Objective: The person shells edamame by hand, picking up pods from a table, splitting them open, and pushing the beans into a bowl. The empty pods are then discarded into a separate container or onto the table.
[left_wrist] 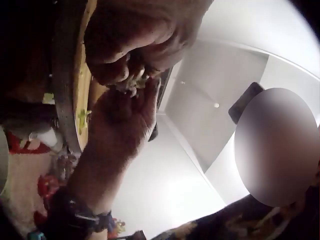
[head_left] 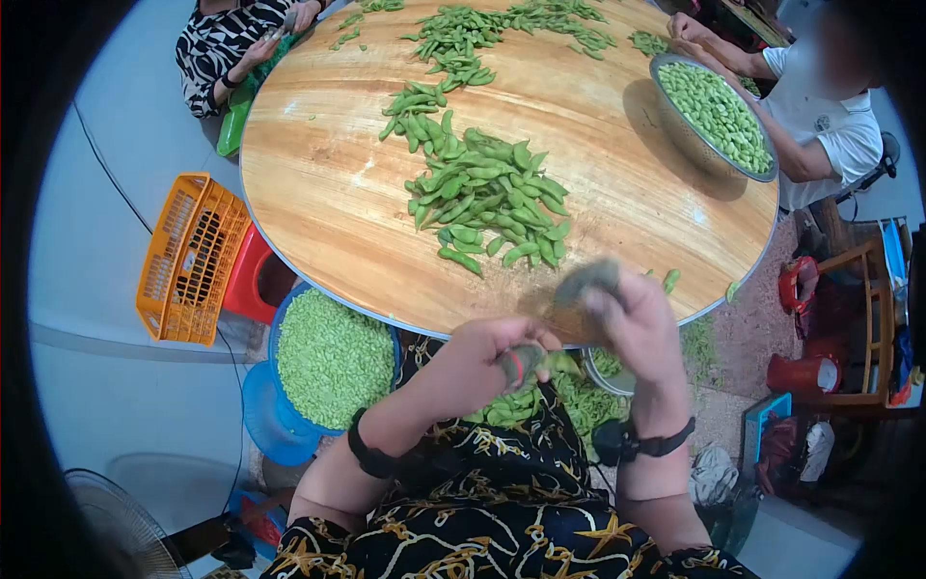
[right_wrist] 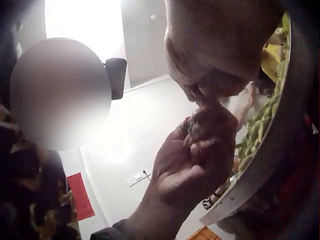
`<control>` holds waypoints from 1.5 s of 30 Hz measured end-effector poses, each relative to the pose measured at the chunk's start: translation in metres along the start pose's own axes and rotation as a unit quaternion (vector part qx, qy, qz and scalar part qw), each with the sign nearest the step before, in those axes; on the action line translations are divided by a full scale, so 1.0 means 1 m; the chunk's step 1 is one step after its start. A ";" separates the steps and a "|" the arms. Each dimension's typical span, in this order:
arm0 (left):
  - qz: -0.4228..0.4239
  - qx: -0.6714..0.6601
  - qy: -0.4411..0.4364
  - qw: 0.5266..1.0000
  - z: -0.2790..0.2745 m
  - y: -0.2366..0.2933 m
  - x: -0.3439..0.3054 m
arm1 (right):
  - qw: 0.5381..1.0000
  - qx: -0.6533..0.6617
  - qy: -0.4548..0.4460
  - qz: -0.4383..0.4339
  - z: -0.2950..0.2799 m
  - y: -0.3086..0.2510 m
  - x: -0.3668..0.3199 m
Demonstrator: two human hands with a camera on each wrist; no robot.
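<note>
Over the table's near edge, my left hand (head_left: pixel 482 359) has its fingers curled, with a greenish cover with a red band on a digit. A pale green piece, seemingly a bit of soybean pod (left_wrist: pixel 134 82), shows at its fingertips in the left wrist view. My right hand (head_left: pixel 632 323) is just to the right, blurred, with grey-green covers on its digits; I cannot tell what it holds. In the right wrist view, the left hand (right_wrist: pixel 195 150) and right hand (right_wrist: pixel 220 55) overlap at the fingers. A pile of green soybean pods (head_left: pixel 482 183) lies beyond them on the round wooden table (head_left: pixel 328 193).
A blue basin (head_left: pixel 275 338) of shelled beans (head_left: pixel 333 357) stands at the lower left, near an orange crate (head_left: pixel 178 261) and red stool (head_left: pixel 253 280). A metal colander (head_left: pixel 690 145) of beans sits at the right. Pods and hulls (head_left: pixel 588 400) lie below the hands. Two people sit across.
</note>
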State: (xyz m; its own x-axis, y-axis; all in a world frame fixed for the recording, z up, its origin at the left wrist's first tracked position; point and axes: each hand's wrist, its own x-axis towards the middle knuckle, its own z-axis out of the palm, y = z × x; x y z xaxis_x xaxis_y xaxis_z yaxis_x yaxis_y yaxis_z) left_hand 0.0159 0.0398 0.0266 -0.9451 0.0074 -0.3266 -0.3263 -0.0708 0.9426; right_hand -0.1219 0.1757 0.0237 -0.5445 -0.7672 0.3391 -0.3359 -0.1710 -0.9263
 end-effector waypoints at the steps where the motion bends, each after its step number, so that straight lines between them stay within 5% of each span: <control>1: -0.002 0.004 0.000 1.000 0.001 0.002 -0.002 | 0.986 -0.115 0.020 0.115 -0.008 -0.009 0.010; 5: 0.087 0.188 -0.084 0.975 0.008 -0.004 -0.006 | 0.922 -0.373 -0.001 0.101 -0.013 0.015 0.036; 6: 0.096 0.182 -0.064 0.977 0.009 -0.004 -0.005 | 0.881 -0.462 -0.029 0.099 -0.012 0.017 0.038; 8: 0.105 0.176 -0.042 0.978 0.008 -0.007 -0.003 | 0.884 -0.460 -0.007 0.081 -0.011 0.021 0.039; 10: 0.141 0.055 0.078 0.985 0.005 -0.011 0.001 | 0.887 -0.456 0.014 0.066 -0.011 0.025 0.034; 13: 0.120 -0.089 0.170 0.974 0.006 -0.003 0.013 | 0.931 -0.347 0.112 0.014 -0.010 0.018 0.022; 15: 0.156 -0.137 0.162 0.965 0.007 -0.003 0.022 | 0.985 -0.090 0.077 0.126 -0.005 -0.001 0.009; 19: 0.167 -0.302 0.159 0.925 0.010 -0.013 0.029 | 0.968 0.137 -0.006 0.212 0.013 -0.022 -0.008; 24: 0.209 -0.347 0.186 0.895 0.010 -0.013 0.022 | 0.942 0.230 -0.085 0.230 0.021 -0.017 -0.019; 31: 0.206 -0.266 0.262 0.904 0.014 -0.021 0.017 | 0.935 0.234 -0.077 0.256 0.031 -0.014 -0.024; 34: 0.204 -0.303 0.173 0.915 0.010 -0.016 0.010 | 0.947 0.201 -0.056 0.245 0.035 -0.019 -0.026; 36: 0.204 -0.383 -0.002 0.901 -0.002 -0.017 0.006 | 0.906 0.312 -0.065 0.279 0.036 -0.022 -0.028; 40: 0.199 -0.411 -0.061 0.887 -0.010 -0.021 0.002 | 0.871 0.367 -0.064 0.319 0.042 -0.028 -0.026; 42: 0.215 -0.192 0.131 0.949 0.001 -0.020 0.000 | 0.977 0.020 -0.019 0.209 0.050 -0.023 -0.027; 45: 0.241 -0.137 0.220 0.935 0.007 -0.026 0.004 | 0.980 0.015 0.034 0.196 0.058 -0.016 -0.030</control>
State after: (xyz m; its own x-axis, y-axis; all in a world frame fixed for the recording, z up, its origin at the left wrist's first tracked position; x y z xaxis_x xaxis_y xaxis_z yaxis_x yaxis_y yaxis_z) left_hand 0.0202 0.0491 0.0012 -0.8637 -0.4980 0.0779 0.2092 -0.2136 0.9543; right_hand -0.0554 0.1655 0.0191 -0.6770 -0.7352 -0.0347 -0.0686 0.1100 -0.9916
